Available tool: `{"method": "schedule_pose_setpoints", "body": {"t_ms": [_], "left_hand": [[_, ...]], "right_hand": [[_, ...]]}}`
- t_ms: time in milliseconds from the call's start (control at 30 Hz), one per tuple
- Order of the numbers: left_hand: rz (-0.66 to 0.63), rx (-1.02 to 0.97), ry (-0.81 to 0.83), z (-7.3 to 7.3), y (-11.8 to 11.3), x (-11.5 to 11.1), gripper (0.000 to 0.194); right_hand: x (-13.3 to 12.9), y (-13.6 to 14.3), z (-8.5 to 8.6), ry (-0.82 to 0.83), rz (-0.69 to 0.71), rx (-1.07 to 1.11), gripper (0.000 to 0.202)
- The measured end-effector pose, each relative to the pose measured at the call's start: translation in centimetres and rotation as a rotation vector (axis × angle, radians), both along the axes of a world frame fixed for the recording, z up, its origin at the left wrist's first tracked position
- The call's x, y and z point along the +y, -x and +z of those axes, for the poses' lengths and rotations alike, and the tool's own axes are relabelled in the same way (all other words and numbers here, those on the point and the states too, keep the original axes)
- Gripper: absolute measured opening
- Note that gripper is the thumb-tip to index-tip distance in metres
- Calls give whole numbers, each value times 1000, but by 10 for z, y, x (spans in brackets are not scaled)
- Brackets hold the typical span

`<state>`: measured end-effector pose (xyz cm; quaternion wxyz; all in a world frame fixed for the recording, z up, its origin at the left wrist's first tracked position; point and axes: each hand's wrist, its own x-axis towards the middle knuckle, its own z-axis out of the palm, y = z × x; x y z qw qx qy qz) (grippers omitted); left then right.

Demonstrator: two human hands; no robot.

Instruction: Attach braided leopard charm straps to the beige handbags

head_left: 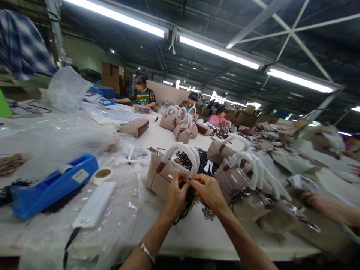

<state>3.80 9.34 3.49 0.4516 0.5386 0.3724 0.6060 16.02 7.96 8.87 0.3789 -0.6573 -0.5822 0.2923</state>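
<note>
A beige handbag [158, 176] with white-wrapped handles stands upright right in front of me. At its near end, my left hand [177, 191] and my right hand [206, 190] meet with thumbs and forefingers pinched together by the handle's base. What lies between the fingertips is too small to make out. Dark cords [188, 202] hang down just below the fingers. On the table beside my right wrist is a flower-shaped charm [208, 213] with a spotted pattern. Behind the bag spreads a pile of black cords [194, 159].
Several beige bags [242, 187] crowd the right, where another person's hand [323, 202] reaches in. A blue tape dispenser [56, 187], a tape roll [102, 175] and a white power strip [95, 204] lie left on plastic sheeting. Co-workers sit across the table [157, 140].
</note>
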Motion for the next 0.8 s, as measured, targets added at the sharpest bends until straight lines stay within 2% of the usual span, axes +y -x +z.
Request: {"method": "schedule_pose_setpoints", "body": {"t_ms": [100,200,367,467,600,700,800], "left_hand": [[16,163,-62,6,5,-1,11],[29,295,-158,14,11,0,17],[-43,350,-216,20,18,2,14],[-35,302,-187,18,20,3,13],[-120,90,25,14,21,10,24],[-169,61,111,17,19,18,25],[-163,260,69,27,16,24,17]], "right_hand": [[-1,2,-5,-163,-45,-116,24],[-5,2,-13,-295,-53,-131,27],[-8,5,-16,-367,-52,-40,31],[-10,6,-9,-279,-13,108,31],[-10,-3,1,-44,82,312,36],[-7,-14,4,39,82,274,34],[-2,-18,6,58,41,93,32]]}}
